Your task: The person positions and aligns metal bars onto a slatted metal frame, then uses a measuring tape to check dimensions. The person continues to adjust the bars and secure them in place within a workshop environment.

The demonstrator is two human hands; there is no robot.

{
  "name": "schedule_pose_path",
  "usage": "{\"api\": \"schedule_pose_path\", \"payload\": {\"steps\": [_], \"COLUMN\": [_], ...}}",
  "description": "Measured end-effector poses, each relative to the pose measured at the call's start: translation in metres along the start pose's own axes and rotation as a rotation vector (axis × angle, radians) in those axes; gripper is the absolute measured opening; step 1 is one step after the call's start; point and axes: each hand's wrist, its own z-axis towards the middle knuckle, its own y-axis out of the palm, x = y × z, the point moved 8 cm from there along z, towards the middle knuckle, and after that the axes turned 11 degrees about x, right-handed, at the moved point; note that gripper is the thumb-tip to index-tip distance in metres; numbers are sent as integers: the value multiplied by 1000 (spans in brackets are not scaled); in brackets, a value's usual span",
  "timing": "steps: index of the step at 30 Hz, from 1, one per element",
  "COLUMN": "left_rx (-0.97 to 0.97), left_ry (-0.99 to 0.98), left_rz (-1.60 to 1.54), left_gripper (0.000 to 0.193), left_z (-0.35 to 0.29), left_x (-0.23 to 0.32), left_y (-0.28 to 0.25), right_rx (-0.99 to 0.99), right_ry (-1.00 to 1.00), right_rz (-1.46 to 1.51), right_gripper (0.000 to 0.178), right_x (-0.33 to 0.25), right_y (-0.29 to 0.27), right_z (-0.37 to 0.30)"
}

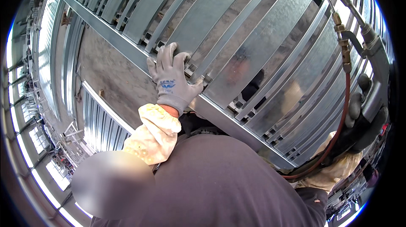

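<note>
My left hand [171, 77], in a grey work glove, lies with fingers spread on the near edge rail [111, 33] of a galvanized steel frame. Its fingertips reach the end of one wide slat [211, 9], and its thumb rests by a narrower bar. At the far right, my right hand [359, 115], gloved in grey, wraps round the handle of a welding torch [382, 62]. The torch neck curves up and left above the slats, toward the upper edge of the view. Brass fittings [344, 47] and a thin red hose [347, 104] run alongside it.
Wide and narrow slats cross the frame with gaps between them, the grey floor [105, 64] showing below. Stacked metal profiles [101, 119] lie to the left. Farther left are long sheet-metal pieces [46, 53] and a white metal stand [72, 132].
</note>
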Motion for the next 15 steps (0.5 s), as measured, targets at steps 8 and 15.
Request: {"api": "schedule_pose_path", "payload": {"steps": [8,15], "left_rx": [20,55], "left_ry": [39,62], "left_rz": [-43,-80], "left_gripper": [72,72], "left_z": [0,-2], "left_x": [-4,-5], "left_y": [0,-1], "right_rx": [132,426], "right_ry": [-130,-149], "right_rz": [-206,-357], "right_gripper": [77,71], "right_x": [-9,-2], "right_y": [-22,-5], "right_z": [-5,-22]}}
